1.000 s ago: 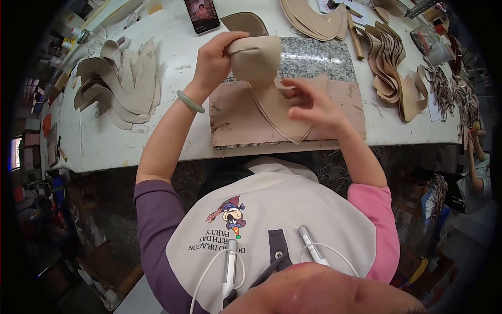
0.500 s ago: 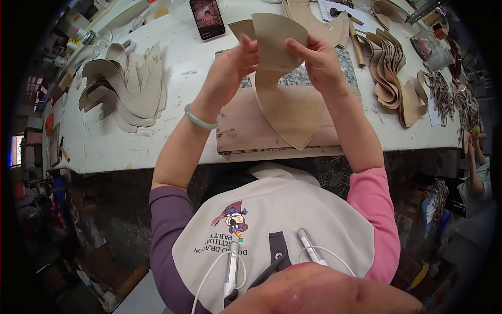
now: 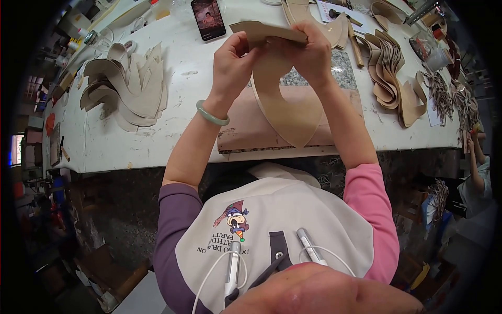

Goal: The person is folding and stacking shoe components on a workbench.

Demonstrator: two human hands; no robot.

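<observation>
A curved tan leather piece point(image 3: 280, 104) hangs between my hands, its pointed lower end over a pinkish-brown board point(image 3: 238, 125). My left hand point(image 3: 232, 65) is closed on its upper left part, thumb underneath near the middle. My right hand point(image 3: 314, 55) grips the upper right corner with fingers on top. The upper end is bent over, so its edge faces me. Whether this is one layer or two I cannot tell. Beneath the board lies a speckled stone slab point(image 3: 342, 70).
Stacked leather pieces point(image 3: 136, 89) lie on the white table point(image 3: 188, 104) at left. More curved pieces point(image 3: 387, 68) stand bunched at right, beside a wooden-handled tool point(image 3: 355, 47). A phone point(image 3: 208, 20) leans at the back. Another person point(image 3: 476, 162) is at far right.
The upper end of the leather piece has tipped from facing me to nearly edge-on. My left hand has moved in from open fingers to a grip on it.
</observation>
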